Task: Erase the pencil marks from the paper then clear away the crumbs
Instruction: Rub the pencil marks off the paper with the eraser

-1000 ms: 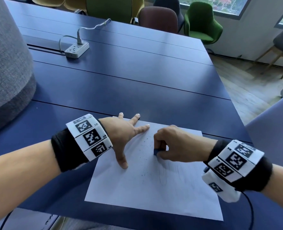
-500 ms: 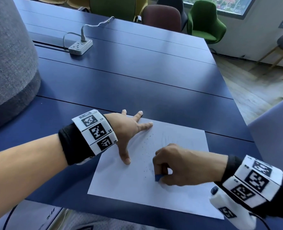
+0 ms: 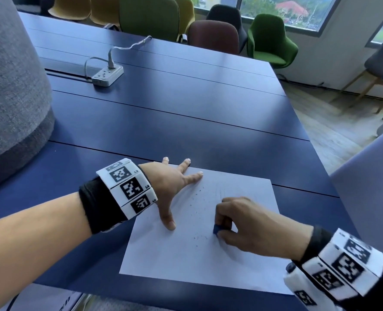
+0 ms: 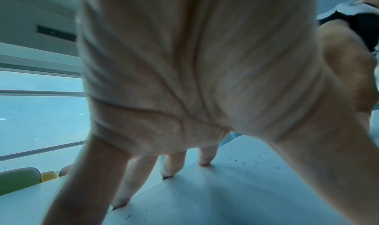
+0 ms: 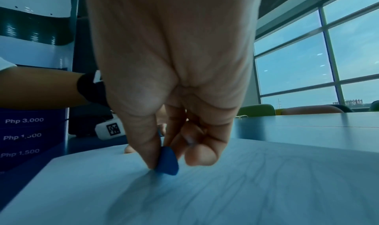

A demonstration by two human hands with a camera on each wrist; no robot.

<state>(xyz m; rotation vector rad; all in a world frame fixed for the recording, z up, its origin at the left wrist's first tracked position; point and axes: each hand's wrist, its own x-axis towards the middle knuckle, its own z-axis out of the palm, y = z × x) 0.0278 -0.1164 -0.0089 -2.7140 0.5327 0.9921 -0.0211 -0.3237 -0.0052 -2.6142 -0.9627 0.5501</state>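
Right hand (image 3: 249,230) pinches eraser (image 3: 216,230) mid-paper (image 3: 208,265); left hand (image 3: 170,182) splayed wide, pinning far-left corner. Risk: hard stroke creases sheet, scatters crumbs (image 3: 197,205) onto table (image 3: 186,122).

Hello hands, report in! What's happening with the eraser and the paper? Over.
Left hand flat, pinning paper. Right hand pinching blue eraser on the sheet. Faint pencil marks and crumbs remain. Nothing blocking.
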